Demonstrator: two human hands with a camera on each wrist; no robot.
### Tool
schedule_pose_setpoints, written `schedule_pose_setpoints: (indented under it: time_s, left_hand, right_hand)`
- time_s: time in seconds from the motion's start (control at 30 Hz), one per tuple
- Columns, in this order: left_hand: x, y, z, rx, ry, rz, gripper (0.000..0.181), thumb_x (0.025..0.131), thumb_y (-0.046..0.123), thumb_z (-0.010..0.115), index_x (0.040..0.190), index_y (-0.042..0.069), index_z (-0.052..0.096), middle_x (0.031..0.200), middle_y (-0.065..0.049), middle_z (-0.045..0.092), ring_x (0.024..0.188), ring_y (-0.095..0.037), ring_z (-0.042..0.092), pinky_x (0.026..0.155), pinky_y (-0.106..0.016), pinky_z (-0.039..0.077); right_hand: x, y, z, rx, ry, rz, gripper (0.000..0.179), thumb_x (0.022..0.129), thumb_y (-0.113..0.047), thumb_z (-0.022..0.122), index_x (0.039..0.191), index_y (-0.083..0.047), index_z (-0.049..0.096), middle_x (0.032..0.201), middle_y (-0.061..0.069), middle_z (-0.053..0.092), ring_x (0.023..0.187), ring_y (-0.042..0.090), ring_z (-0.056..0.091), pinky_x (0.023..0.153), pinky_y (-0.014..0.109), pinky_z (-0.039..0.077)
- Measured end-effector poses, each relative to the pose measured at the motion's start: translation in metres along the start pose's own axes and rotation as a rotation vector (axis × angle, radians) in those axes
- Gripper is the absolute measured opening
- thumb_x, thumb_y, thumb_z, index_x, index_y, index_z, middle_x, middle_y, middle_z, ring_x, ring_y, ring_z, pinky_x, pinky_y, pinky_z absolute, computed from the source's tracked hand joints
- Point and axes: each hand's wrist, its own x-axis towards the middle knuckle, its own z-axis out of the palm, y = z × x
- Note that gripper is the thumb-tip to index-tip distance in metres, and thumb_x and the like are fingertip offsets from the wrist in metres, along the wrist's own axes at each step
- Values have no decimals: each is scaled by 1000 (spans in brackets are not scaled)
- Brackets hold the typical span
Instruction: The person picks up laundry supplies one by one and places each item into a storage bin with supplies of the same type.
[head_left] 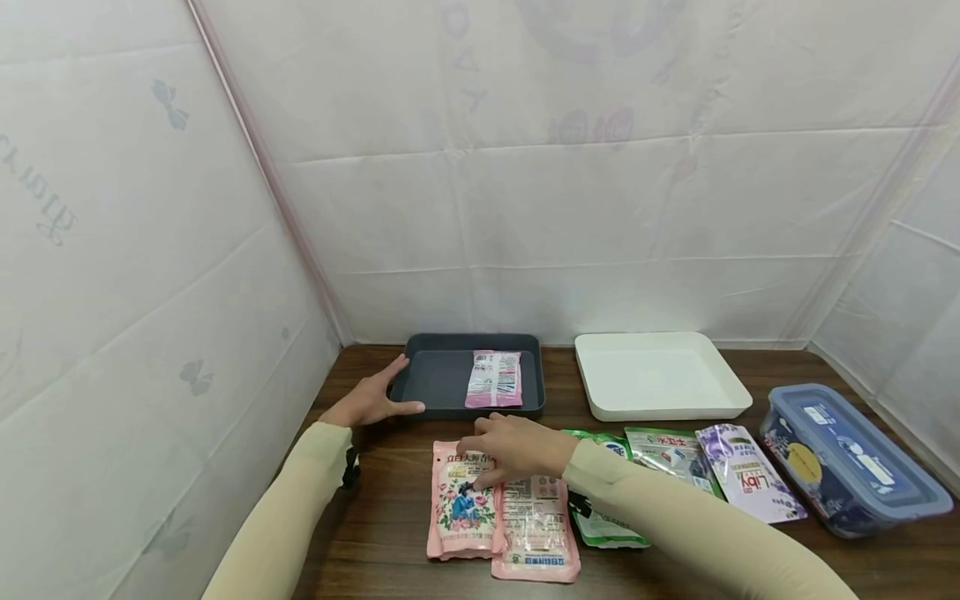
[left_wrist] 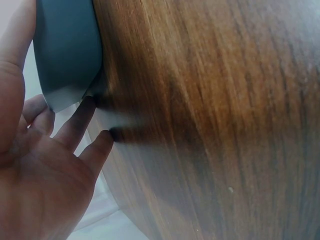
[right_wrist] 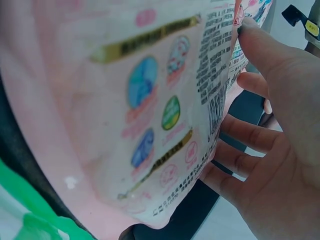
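Observation:
My left hand [head_left: 372, 398] touches the left end of a dark grey tray [head_left: 431, 383], fingers spread by its side and thumb along its front. In the left wrist view, fingertips rest by the tray's corner [left_wrist: 70, 75] and on the wood. A pink-and-white packet [head_left: 495, 379] lies in the tray. My right hand [head_left: 517, 450] reaches over two pink pouches in front of the tray, fingers loosely bent: a flowered pouch [head_left: 465, 508] and, partly under it, one with its printed back up [head_left: 536, 533]. The right wrist view shows the thumb and fingertips at the pouches' edges.
An empty white tray [head_left: 660, 375] stands at the back right. Right of the pink pouches lie a green pouch [head_left: 611, 529], a green-and-grey pouch [head_left: 667, 454] and a purple-and-white pouch [head_left: 750, 475]. A blue-lidded box [head_left: 855, 458] is at the far right. White sheeting [head_left: 562, 208] surrounds the table.

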Motion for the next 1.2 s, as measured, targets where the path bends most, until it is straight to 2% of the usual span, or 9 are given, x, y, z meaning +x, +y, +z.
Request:
schedule_pose_setpoints:
  time_s: [0.73,1.07,1.2]
  left_hand:
    - [0,2,-2,-5,3,-1,115,86,61,77,166,11,12,171,-18,8,150,-49,26,115,-66,30]
    - [-1,2,-1,5,-1,-6,115,85,61,77,166,11,12,171,-20,10,149,-49,26,115,-66,30]
    - [-1,2,0,7,-3,-9,115,86,61,77,166,11,12,171,-20,10,149,-49,26,115,-66,30]
  right_hand:
    - [0,-2,-2,-13,2,8,50,95,-54,69,138,-30,62,103,-5,58,83,8,49,73,24,45]
    - [2,-2,-2,44,-11,18,50,94,-52,72,137,-28,63,101,-6,58,81,7,48,70,22,44]
    - [3,-2,-1,56,-15,30,49,93,-51,73,137,-30,64,102,-6,60,84,7,50,73,23,46]
